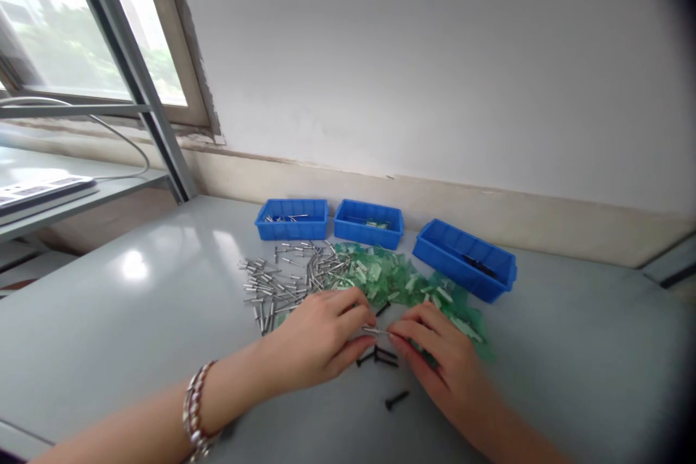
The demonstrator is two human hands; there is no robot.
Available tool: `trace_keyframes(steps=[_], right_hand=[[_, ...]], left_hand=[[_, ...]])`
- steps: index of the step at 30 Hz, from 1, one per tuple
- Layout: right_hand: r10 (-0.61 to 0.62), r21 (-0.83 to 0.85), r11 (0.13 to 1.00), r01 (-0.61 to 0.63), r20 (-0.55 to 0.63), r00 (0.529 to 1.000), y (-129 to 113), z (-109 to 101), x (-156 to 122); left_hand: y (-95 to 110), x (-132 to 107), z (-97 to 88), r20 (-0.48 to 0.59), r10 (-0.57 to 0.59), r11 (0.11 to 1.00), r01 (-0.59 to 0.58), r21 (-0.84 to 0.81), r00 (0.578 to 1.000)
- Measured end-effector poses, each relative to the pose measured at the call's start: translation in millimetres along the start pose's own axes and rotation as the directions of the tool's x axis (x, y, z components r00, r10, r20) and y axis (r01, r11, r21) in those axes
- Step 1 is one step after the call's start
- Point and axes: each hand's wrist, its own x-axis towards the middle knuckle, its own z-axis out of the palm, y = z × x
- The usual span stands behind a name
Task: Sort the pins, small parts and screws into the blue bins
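Between my two hands is a slim silver pop rivet (pixel 377 331). My left hand (pixel 325 328), with a beaded bracelet on its wrist, is closed and pinches the thicker end between thumb and fingers. The thin end meets the closed fingertips of my right hand (pixel 446 357). Several black screws (pixel 386 361) lie on the table just below the fingertips, and one more black screw (pixel 396 399) is nearer to me. Behind my left hand spreads a pile of silver rivets (pixel 272 283). Small green plastic packets (pixel 391 272) are heaped beyond both hands.
Three blue bins stand along the back of the grey table (pixel 135 326). The left bin (pixel 292 230) contains rivets, the middle bin (pixel 368 234) a few green pieces, the right bin (pixel 462 268) black screws. A metal shelf frame (pixel 163 138) rises at left beside the window.
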Motion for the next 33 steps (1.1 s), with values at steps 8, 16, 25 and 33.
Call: trace_keyframes(steps=[8,16,25,33], right_hand=[[0.017,0.038,0.999,-0.018,0.030,0.999,-2.5,0.4,-0.3],[-0.009,0.026,1.000,0.010,-0.007,1.000,0.2,3.0,-0.4],[0.005,0.057,0.998,-0.006,0.003,1.000,2.9,5.9,-2.3],[-0.015,0.056,0.998,0.016,-0.012,1.000,1.7,4.7,-1.4]], left_hand=[[0.1,-2.4,6.1,-0.020,0.002,0.998,-0.003,-0.069,1.000],[-0.5,-1.5,5.8,-0.041,0.014,0.996,-0.017,-0.084,0.999],[0.0,-3.1,6.8,-0.047,0.015,0.997,-0.019,-0.075,0.999],[-0.5,-1.9,7.1,-0.045,0.010,0.997,-0.013,-0.078,0.999]])
